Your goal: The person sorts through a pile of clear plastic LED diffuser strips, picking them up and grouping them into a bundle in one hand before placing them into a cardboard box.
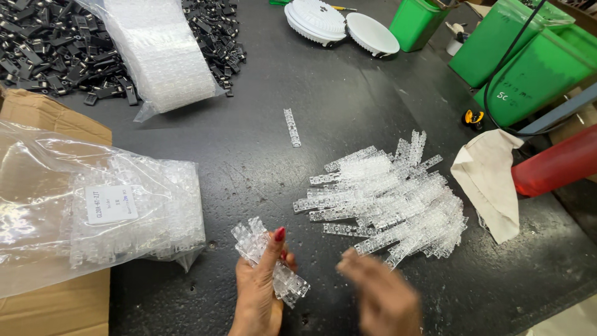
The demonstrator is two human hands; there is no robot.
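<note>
Clear strips (270,261) in left hand (258,292), w/ loose pile (392,199) nearby.

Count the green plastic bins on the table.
3 green plastic bins, all at the table's far right: one small bin beside the white round dishes, one taller bin right of it, one large bin nearest the edge. More may lie outside the frame.

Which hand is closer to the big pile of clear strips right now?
Right. The right hand is blurred, its fingertips just short of the pile at its lower edge. The left hand is further left, holding a small stack of strips apart from the pile.
</note>
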